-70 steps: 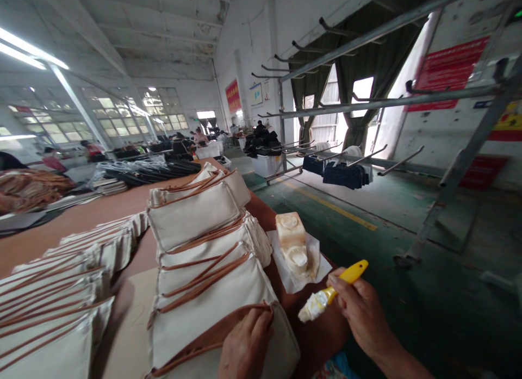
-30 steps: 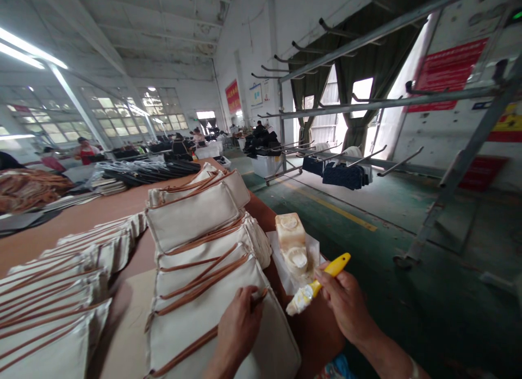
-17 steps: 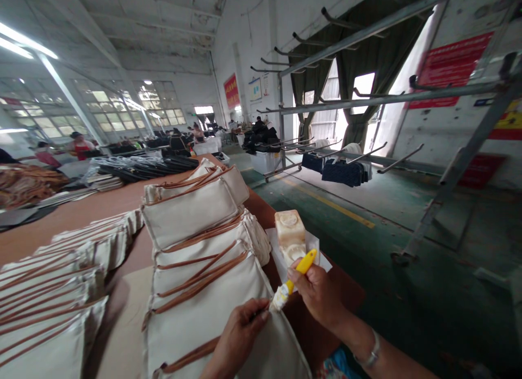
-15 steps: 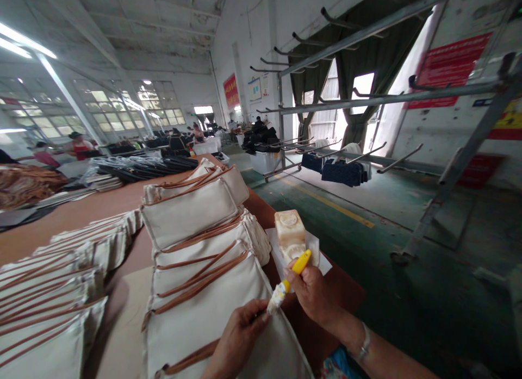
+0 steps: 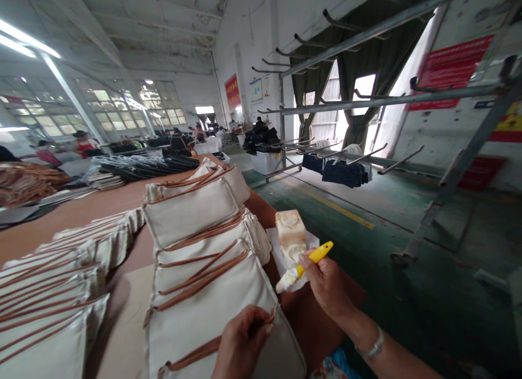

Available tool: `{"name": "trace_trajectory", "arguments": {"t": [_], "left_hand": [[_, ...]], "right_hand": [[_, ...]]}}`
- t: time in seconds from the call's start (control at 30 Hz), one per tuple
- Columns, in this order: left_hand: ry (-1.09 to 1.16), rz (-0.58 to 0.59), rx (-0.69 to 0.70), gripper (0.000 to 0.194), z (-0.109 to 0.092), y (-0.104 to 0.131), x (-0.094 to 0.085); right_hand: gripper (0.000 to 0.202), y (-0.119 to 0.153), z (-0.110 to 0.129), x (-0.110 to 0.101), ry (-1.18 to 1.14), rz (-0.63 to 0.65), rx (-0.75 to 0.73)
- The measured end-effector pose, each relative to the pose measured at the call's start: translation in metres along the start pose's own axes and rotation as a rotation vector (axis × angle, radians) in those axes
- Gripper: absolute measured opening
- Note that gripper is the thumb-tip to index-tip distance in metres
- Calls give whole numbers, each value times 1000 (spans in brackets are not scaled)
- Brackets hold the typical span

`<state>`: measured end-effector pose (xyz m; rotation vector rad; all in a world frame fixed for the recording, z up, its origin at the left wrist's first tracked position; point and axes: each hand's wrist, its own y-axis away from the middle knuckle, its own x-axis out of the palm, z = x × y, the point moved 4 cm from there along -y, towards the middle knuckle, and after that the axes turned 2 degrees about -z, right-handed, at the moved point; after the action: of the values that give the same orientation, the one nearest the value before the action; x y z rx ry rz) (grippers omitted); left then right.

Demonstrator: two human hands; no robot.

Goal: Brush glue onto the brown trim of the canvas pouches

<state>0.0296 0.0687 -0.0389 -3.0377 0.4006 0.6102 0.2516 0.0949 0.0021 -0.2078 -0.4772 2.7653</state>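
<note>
A yellow-handled brush (image 5: 320,252) is in my right hand (image 5: 328,286), its whitish, caked bristles pointing left over the edge of the stacked bags. My left hand (image 5: 244,338) pinches the end of a brown strap at the right edge of the nearest cream bag (image 5: 281,341). Several cream bags with brown straps (image 5: 204,281) overlap in a row up the table. Just beyond my right hand, a stained plastic container (image 5: 290,227) with pale residue sits on a white sheet (image 5: 313,241).
More cream bags (image 5: 49,319) lie in a row at the left of the brown table (image 5: 138,197). Dark bags (image 5: 150,166) are piled behind. To the right stands a metal rack (image 5: 448,186) with dark blue items (image 5: 342,173). People work in the far background.
My right hand has moved right and slightly up, taking the brush away from my left fingertips. My left hand has shifted slightly right and down, still pinching the strap end.
</note>
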Motion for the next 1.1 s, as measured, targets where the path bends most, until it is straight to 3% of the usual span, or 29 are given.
{"name": "trace_trajectory", "arguments": {"t": [0.07, 0.17, 0.3, 0.37, 0.43, 0.57, 0.73, 0.93, 1.0, 1.1], "left_hand": [[-107, -72, 94, 9, -3, 7, 2], [-220, -113, 201, 12, -6, 15, 6], [-236, -123, 142, 10, -6, 16, 6], [-207, -107, 103, 8, -4, 15, 7], [-203, -111, 96, 11, -3, 14, 7], [-261, -123, 98, 16, -1, 10, 8], [-335, -37, 37, 8, 4, 7, 2], [-563, -104, 117, 21, -9, 9, -11], [-493, -169, 177, 24, -28, 9, -14], [-306, -267, 276, 30, -80, 6, -27]], "right_hand": [[37, -5, 2, -4, -14, 10, 7], [35, -3, 12, 1, -39, 121, 17], [30, 11, 31, 11, -66, 370, 31], [28, 13, 41, 7, -49, 435, 17], [27, 11, 47, -1, -25, 410, 6], [31, 6, 48, -7, 35, 226, -41], [30, 20, 36, 5, -115, 352, 76], [33, 20, 26, -46, -318, -48, 184], [29, 19, 27, -64, -480, -169, 213], [21, 14, 41, -92, -707, -318, 198]]}}
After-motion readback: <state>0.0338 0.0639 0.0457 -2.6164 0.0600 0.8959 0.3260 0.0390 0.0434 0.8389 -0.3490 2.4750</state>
